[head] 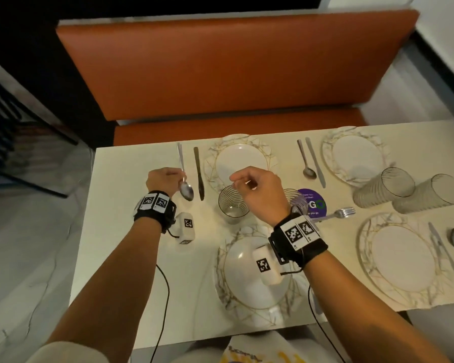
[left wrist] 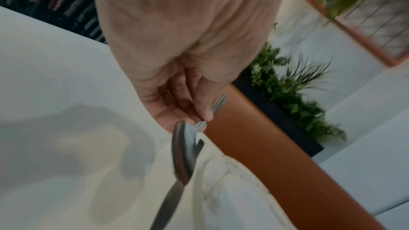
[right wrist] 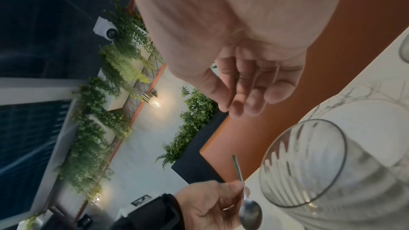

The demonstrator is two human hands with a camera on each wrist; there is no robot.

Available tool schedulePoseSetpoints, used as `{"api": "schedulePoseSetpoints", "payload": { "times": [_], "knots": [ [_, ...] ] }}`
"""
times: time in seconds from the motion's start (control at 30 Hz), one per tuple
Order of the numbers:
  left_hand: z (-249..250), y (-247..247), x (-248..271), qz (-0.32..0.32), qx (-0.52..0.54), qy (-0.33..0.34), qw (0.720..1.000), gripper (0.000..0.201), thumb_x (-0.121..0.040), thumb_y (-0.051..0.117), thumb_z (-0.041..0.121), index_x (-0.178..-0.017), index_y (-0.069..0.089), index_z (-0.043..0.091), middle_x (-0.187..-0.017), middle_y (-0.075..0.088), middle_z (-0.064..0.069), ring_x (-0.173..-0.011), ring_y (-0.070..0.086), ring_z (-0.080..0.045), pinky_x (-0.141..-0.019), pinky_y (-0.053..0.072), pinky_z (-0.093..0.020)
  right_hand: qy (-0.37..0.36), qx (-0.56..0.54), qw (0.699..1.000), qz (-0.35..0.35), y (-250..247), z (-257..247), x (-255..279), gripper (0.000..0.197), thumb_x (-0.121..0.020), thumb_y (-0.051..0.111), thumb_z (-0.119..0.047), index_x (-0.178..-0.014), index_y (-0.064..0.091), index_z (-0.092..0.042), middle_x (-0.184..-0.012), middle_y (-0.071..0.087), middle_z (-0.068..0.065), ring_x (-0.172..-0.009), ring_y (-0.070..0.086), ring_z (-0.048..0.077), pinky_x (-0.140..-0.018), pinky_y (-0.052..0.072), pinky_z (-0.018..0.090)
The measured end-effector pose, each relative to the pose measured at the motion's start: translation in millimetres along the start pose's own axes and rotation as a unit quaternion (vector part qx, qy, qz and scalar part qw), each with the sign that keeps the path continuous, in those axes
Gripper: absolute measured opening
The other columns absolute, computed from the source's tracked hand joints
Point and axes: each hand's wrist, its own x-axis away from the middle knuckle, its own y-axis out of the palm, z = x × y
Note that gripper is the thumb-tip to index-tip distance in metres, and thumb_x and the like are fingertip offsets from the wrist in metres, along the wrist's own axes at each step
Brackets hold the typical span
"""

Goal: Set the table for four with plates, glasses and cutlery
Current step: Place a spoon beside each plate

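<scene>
My left hand (head: 168, 180) pinches a spoon (head: 186, 188) by its handle just above the table's far left. The spoon's bowl points toward me, beside a knife (head: 199, 174) that lies left of the far-left plate (head: 240, 163). In the left wrist view the fingers (left wrist: 199, 116) grip the spoon (left wrist: 183, 149) over the knife (left wrist: 168, 204). My right hand (head: 243, 180) hovers over an upright glass (head: 232, 204) with loosely curled fingers that hold nothing. The right wrist view shows its relaxed fingers (right wrist: 243, 102) above the glass (right wrist: 309, 163).
Three more plates are laid: near-left (head: 247, 289), far-right (head: 357, 158), near-right (head: 404, 258). Two glasses (head: 383, 187) (head: 430, 195) lie on their sides at the right. A fork (head: 338, 213) and another glass (head: 292, 199) sit behind my right wrist. An orange bench (head: 220, 69) stands beyond.
</scene>
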Motion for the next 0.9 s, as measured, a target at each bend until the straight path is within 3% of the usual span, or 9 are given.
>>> {"api": "schedulePoseSetpoints", "payload": {
  "times": [0.1, 0.2, 0.33, 0.43, 0.5, 0.57, 0.7, 0.8, 0.9],
  "knots": [
    [-12, 15, -23, -0.012, -0.083, -0.026, 0.996, 0.027, -0.086, 0.076, 0.012, -0.064, 0.076, 0.029, -0.093, 0.081, 0.001, -0.097, 0.076, -0.025, -0.093, 0.061, -0.038, -0.011, 0.016, 1.0, 0.008, 0, 11, -4, 0.016, -0.093, 0.066, -0.011, -0.097, 0.076, -0.022, -0.09, 0.075, -0.008, -0.076, 0.068, 0.013, -0.069, 0.054, 0.02],
    [-13, 30, -41, -0.028, -0.148, -0.029, 0.988, 0.011, -0.09, 0.074, 0.018, -0.085, 0.083, 0.022, -0.104, 0.08, 0.0, -0.104, 0.074, -0.027, -0.097, 0.059, -0.039, -0.008, 0.021, 1.0, 0.016, -3, 19, -6, 0.017, -0.092, 0.066, -0.01, -0.096, 0.076, -0.023, -0.089, 0.075, -0.009, -0.072, 0.067, 0.011, -0.065, 0.051, 0.016],
    [-5, 43, -55, -0.031, -0.231, -0.033, 0.972, 0.02, -0.086, 0.079, 0.03, -0.099, 0.078, 0.015, -0.11, 0.076, -0.001, -0.108, 0.071, -0.027, -0.096, 0.059, -0.036, 0.004, 0.02, 1.0, 0.022, -5, 26, -10, 0.018, -0.093, 0.064, -0.009, -0.095, 0.076, -0.023, -0.088, 0.074, -0.01, -0.071, 0.065, 0.012, -0.061, 0.046, 0.012],
    [6, 47, -53, -0.055, -0.281, -0.022, 0.958, 0.022, -0.087, 0.08, 0.028, -0.097, 0.073, 0.009, -0.103, 0.072, -0.004, -0.106, 0.07, -0.029, -0.083, 0.057, -0.033, 0.01, 0.017, 0.999, 0.027, -8, 29, -12, 0.019, -0.093, 0.064, -0.008, -0.095, 0.075, -0.023, -0.088, 0.074, -0.01, -0.071, 0.065, 0.013, -0.06, 0.044, 0.011],
    [8, 50, -54, -0.023, -0.36, -0.009, 0.932, 0.018, -0.091, 0.073, 0.019, -0.093, 0.073, 0.001, -0.096, 0.072, -0.009, -0.099, 0.072, -0.031, -0.066, 0.049, -0.032, 0.014, 0.017, 0.999, 0.025, -10, 32, -14, 0.019, -0.094, 0.064, -0.008, -0.095, 0.075, -0.024, -0.088, 0.074, -0.009, -0.071, 0.065, 0.012, -0.061, 0.043, 0.01],
    [13, 51, -57, -0.007, -0.373, -0.009, 0.928, 0.02, -0.094, 0.068, 0.02, -0.095, 0.074, 0.001, -0.101, 0.072, -0.011, -0.102, 0.071, -0.03, -0.061, 0.044, -0.029, 0.016, 0.021, 0.999, 0.022, -11, 35, -17, 0.019, -0.094, 0.064, -0.008, -0.095, 0.074, -0.024, -0.086, 0.074, -0.009, -0.071, 0.065, 0.011, -0.061, 0.044, 0.011],
    [19, 53, -56, -0.035, -0.402, -0.01, 0.915, 0.021, -0.097, 0.068, 0.019, -0.101, 0.074, -0.001, -0.113, 0.069, -0.013, -0.112, 0.068, -0.031, -0.09, 0.057, -0.034, 0.022, 0.023, 0.999, 0.021, -14, 41, -20, 0.017, -0.094, 0.064, -0.01, -0.097, 0.075, -0.023, -0.085, 0.074, -0.01, -0.072, 0.063, 0.007, -0.062, 0.046, 0.013],
    [19, 53, -52, -0.038, -0.4, 0.002, 0.916, 0.023, -0.097, 0.068, 0.017, -0.109, 0.075, 0.0, -0.116, 0.071, -0.015, -0.111, 0.069, -0.032, -0.083, 0.058, -0.03, 0.022, 0.025, 0.999, 0.023, -18, 44, -22, 0.017, -0.094, 0.064, -0.009, -0.097, 0.075, -0.022, -0.085, 0.074, -0.009, -0.072, 0.063, 0.008, -0.063, 0.046, 0.014],
    [21, 51, -49, -0.022, -0.378, -0.006, 0.926, 0.022, -0.097, 0.067, 0.018, -0.106, 0.076, 0.0, -0.114, 0.072, -0.015, -0.111, 0.069, -0.032, -0.096, 0.058, -0.039, 0.021, 0.021, 0.999, 0.029, -23, 46, -22, 0.017, -0.094, 0.064, -0.01, -0.096, 0.075, -0.022, -0.085, 0.074, -0.008, -0.074, 0.066, 0.012, -0.065, 0.051, 0.021]
  ]
}}
